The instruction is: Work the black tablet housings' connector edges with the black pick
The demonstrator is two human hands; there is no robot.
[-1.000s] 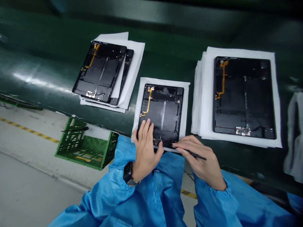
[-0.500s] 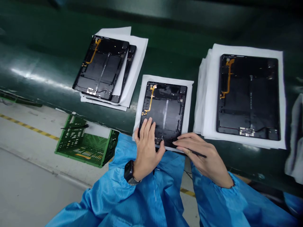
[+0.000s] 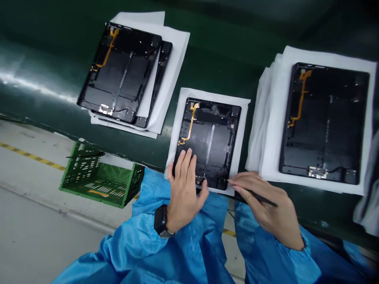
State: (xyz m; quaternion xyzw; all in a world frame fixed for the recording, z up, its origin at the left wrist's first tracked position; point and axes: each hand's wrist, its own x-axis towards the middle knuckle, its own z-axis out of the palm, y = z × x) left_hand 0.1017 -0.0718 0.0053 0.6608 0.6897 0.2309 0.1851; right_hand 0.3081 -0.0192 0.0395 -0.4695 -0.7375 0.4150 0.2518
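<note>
A black tablet housing [image 3: 211, 136] with an orange flex cable [image 3: 191, 122] lies on a white foam sheet [image 3: 242, 134] in front of me. My left hand [image 3: 185, 189] rests flat on its lower edge, fingers apart, beside a small connector board [image 3: 200, 180]. My right hand [image 3: 263, 205] pinches a thin black pick [image 3: 260, 196], whose tip sits at the housing's lower right corner. Under the fingers, the tip's exact contact is hidden.
Two more housings [image 3: 120, 73] lie overlapped on white sheets at the left, and another [image 3: 324, 124] lies on a sheet stack at the right. These sit on a dark green belt [image 3: 207, 67]. A green crate [image 3: 100, 181] stands on the grey floor below.
The whole view has shifted, with the housings sitting higher and larger in the picture. My right hand has slid rightward along the housing's lower edge, and my left hand stays in place on it.
</note>
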